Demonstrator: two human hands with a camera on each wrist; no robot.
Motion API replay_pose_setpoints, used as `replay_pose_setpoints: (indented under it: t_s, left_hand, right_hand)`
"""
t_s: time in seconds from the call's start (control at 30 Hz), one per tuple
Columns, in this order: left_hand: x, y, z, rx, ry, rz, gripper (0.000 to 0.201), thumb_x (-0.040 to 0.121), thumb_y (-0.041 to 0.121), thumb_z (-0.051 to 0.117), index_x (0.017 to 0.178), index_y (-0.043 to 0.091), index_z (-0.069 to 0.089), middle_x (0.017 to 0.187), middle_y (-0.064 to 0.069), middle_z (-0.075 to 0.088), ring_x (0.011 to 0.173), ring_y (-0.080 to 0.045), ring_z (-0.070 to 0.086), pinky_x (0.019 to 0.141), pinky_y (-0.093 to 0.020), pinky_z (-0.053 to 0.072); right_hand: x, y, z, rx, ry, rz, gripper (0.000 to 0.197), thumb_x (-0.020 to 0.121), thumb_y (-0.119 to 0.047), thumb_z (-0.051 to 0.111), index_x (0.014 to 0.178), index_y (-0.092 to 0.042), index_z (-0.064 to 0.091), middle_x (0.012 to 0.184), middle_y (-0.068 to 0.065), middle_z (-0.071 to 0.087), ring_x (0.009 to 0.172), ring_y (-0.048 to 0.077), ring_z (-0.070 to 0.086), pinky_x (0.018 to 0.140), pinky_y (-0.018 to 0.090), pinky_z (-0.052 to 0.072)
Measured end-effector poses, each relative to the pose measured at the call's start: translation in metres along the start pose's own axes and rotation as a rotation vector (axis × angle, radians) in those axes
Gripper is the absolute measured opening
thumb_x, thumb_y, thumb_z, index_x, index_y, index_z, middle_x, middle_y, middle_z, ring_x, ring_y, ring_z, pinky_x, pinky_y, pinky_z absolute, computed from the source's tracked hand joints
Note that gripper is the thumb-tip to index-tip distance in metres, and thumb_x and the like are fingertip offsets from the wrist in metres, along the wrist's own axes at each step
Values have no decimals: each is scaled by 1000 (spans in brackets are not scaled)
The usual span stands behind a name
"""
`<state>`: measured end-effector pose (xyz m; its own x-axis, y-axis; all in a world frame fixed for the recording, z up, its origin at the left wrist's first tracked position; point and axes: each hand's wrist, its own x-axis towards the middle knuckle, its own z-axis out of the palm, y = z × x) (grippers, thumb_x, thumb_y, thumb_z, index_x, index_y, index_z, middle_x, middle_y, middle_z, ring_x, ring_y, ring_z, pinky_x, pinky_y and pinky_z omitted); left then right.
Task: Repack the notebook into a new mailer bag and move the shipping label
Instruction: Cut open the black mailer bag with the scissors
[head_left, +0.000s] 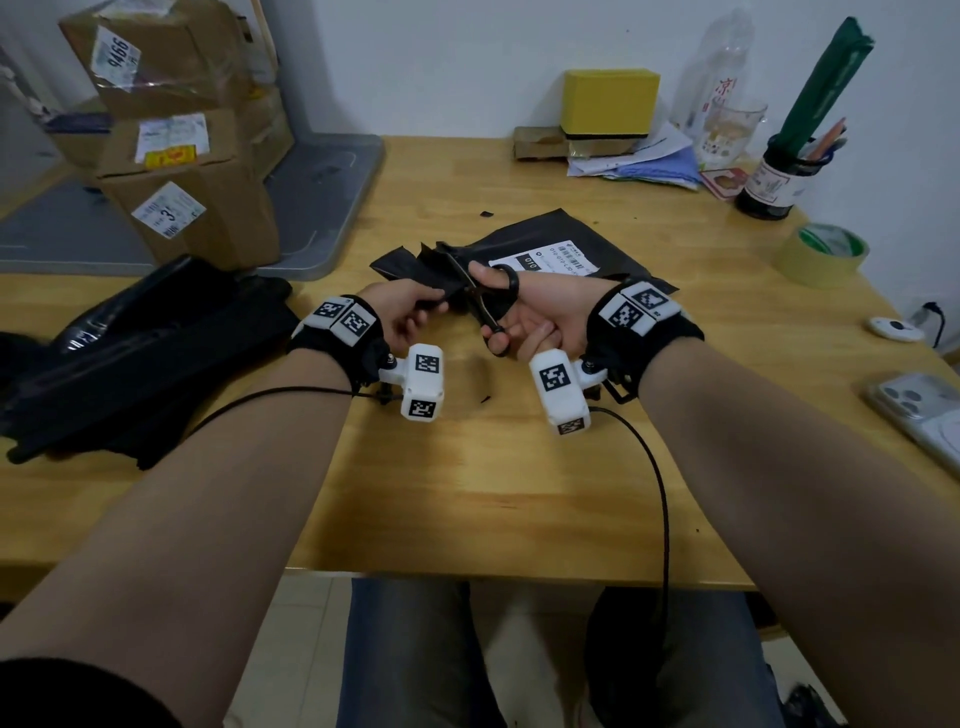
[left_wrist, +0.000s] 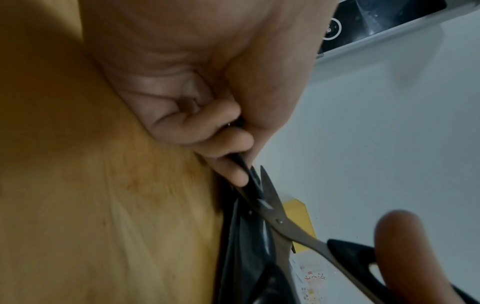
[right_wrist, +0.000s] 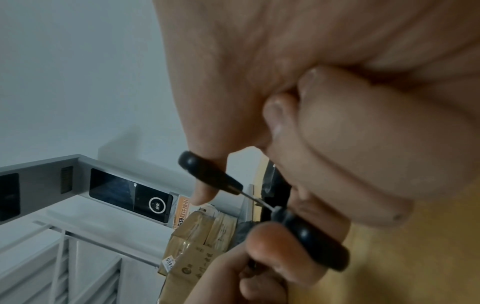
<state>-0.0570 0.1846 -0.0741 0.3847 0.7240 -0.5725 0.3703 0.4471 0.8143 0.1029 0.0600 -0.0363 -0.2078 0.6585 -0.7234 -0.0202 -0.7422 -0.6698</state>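
Observation:
A black mailer bag (head_left: 582, 236) with a white shipping label (head_left: 548, 260) lies at the table's middle. My left hand (head_left: 423, 307) pinches the bag's near-left edge (left_wrist: 255, 185) and lifts it. My right hand (head_left: 511, 314) grips black-handled scissors (head_left: 480, 296), thumb and finger through the loops (right_wrist: 319, 240). The steel blades (left_wrist: 272, 207) stand apart around the lifted black plastic, just past my left fingertips (left_wrist: 233, 168). The notebook itself is hidden.
A stack of black mailer bags (head_left: 135, 353) lies at the left. A tape roll (head_left: 823, 254), a phone (head_left: 919, 410) and a small white device (head_left: 894, 328) sit at the right. Cardboard boxes (head_left: 182, 156), a yellow box (head_left: 608, 104) and a pen jar (head_left: 774, 182) stand at the back.

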Motion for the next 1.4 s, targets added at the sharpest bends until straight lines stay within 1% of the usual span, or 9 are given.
replay_pose_setpoints:
  t_s: [0.1, 0.23, 0.37, 0.43, 0.63, 0.77, 0.97, 1.13, 1.4]
  left_hand:
    - [1, 2, 0, 18, -41, -26, 11, 99, 22, 57, 89, 17, 57, 59, 10, 65, 35, -2, 37, 32, -11, 21]
    - [9, 4, 1, 93, -82, -54, 18, 100, 24, 54, 84, 17, 57, 64, 11, 60, 42, -3, 35, 31, -12, 19]
    - [16, 8, 1, 153, -112, -80, 24, 102, 25, 51, 80, 16, 58, 72, 11, 55, 42, -3, 33, 30, -11, 17]
    - [18, 9, 0, 184, -122, -107, 27, 101, 27, 52, 78, 16, 59, 74, 11, 53, 44, -3, 31, 30, -11, 17]
    - [7, 12, 4, 244, -145, -82, 31, 103, 26, 49, 75, 15, 55, 41, 12, 50, 23, -2, 31, 26, -11, 12]
    - [15, 10, -1, 235, -175, -109, 33, 103, 28, 48, 74, 16, 56, 45, 12, 47, 26, -3, 26, 28, -12, 13]
    - [10, 10, -1, 200, -196, -93, 32, 104, 24, 47, 74, 15, 53, 43, 12, 53, 26, 0, 37, 27, -10, 16]
    - [11, 9, -5, 181, -206, -82, 30, 103, 21, 49, 74, 15, 53, 50, 11, 55, 30, 0, 39, 30, -9, 18]
    - [-6, 11, -1, 252, -189, -54, 29, 103, 18, 48, 75, 14, 51, 41, 10, 52, 25, -1, 35, 29, -9, 18]
  right_hand:
    - [6, -8, -3, -21, 4, -20, 69, 85, -79, 50, 81, -11, 54, 68, 3, 54, 29, 3, 27, 28, 13, 22]
    - [10, -11, -2, 3, -14, -40, 70, 86, -77, 50, 67, -12, 69, 66, 1, 51, 31, 3, 23, 30, 12, 19]
    - [17, -10, -5, 45, -3, -38, 66, 87, -75, 51, 72, -12, 65, 63, -3, 47, 31, 3, 22, 30, 13, 18]
    - [19, -10, -8, 58, 9, -27, 61, 88, -74, 53, 78, -14, 54, 60, -4, 47, 31, 4, 23, 28, 14, 21]
    - [18, -18, -7, -19, 28, -34, 61, 84, -72, 58, 75, -12, 57, 62, 0, 49, 30, 4, 26, 28, 13, 24]
    - [18, -24, -9, -99, 69, 10, 59, 82, -74, 60, 76, -15, 51, 59, -4, 47, 29, 4, 26, 29, 14, 23]
    - [22, -24, -12, -102, 36, 16, 62, 64, -71, 72, 78, -14, 52, 62, -1, 50, 30, 4, 26, 29, 14, 25]
    - [24, -26, -15, -117, 67, 3, 57, 80, -71, 61, 76, -15, 51, 57, -4, 47, 29, 4, 26, 30, 13, 22]
    - [23, -31, -11, -168, 122, 4, 57, 84, -70, 62, 75, -15, 51, 55, -3, 48, 29, 4, 25, 29, 14, 21]
